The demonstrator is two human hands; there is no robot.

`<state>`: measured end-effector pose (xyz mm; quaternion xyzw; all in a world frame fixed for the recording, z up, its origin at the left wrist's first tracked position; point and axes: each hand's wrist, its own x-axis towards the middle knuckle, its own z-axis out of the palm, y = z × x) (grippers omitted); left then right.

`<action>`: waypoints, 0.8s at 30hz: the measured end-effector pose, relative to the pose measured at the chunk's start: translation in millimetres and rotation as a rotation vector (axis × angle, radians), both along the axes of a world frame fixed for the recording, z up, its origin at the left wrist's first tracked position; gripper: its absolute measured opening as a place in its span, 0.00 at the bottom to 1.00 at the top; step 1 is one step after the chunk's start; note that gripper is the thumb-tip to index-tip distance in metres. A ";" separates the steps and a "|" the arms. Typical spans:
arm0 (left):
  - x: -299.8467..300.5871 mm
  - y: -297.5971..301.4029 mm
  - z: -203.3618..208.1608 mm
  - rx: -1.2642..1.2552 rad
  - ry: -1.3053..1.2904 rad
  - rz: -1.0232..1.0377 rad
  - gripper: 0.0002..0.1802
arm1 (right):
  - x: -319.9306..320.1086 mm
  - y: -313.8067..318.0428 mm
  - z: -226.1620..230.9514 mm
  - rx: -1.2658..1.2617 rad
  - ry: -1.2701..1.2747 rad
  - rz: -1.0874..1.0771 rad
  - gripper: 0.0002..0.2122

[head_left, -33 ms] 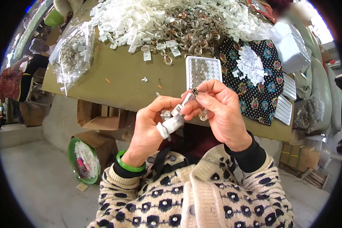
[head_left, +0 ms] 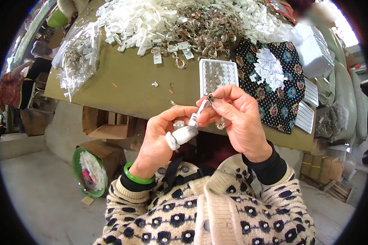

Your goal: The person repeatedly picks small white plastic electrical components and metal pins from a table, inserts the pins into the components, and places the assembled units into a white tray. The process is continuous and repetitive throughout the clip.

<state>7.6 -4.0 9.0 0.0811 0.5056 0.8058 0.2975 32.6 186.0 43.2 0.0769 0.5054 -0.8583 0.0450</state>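
Observation:
My left hand (head_left: 159, 132), with a white wrap (head_left: 180, 137) on one finger, pinches a small white plastic piece (head_left: 195, 118) in front of my chest. My right hand (head_left: 243, 122) holds the end of a thin coiled cord (head_left: 220, 123) with a small dark metal-looking connector (head_left: 210, 98) between thumb and forefinger. The connector lies against the upper end of the white piece, and the fingertips of both hands nearly meet there. Another small white block (head_left: 178, 123) shows within my left hand. Fingers hide part of both pieces.
On the green table (head_left: 122, 87) lie a heap of white plastic pieces (head_left: 143, 24) and a heap of coiled cords (head_left: 204, 30). A white tray of round pieces (head_left: 218, 75) sits behind my hands. White slips (head_left: 270, 69) rest on patterned cloth (head_left: 280, 108). A plastic bag (head_left: 78, 57) lies left.
Both hands keep their hold on the pieces. The wrapped finger of my left hand has shifted slightly left, and the white piece has turned a little.

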 end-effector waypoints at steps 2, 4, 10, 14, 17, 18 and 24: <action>8.8 -0.5 -1.1 0.085 -0.151 -0.025 0.17 | 9.5 -0.8 -3.2 0.011 -0.003 0.012 0.04; 8.3 -0.2 -3.7 0.090 -0.207 -0.049 0.17 | 12.6 -0.9 -3.3 0.016 -0.020 0.027 0.04; 14.3 6.7 -18.9 0.310 -0.312 0.069 0.15 | 22.8 -1.9 -13.6 0.284 0.190 -0.073 0.03; 13.8 7.0 -25.5 0.412 -0.285 0.072 0.15 | 37.6 -10.6 -22.1 0.361 0.184 -0.119 0.04; 15.2 8.5 -27.9 0.402 -0.256 0.077 0.14 | 41.2 -16.1 -26.9 0.276 0.174 -0.164 0.05; 15.4 9.3 -28.1 0.389 -0.249 0.084 0.13 | 41.3 -16.7 -27.5 0.259 0.175 -0.178 0.05; 17.3 12.3 -30.0 0.369 -0.221 0.105 0.16 | 41.5 -11.8 -23.2 0.151 0.086 -0.169 0.04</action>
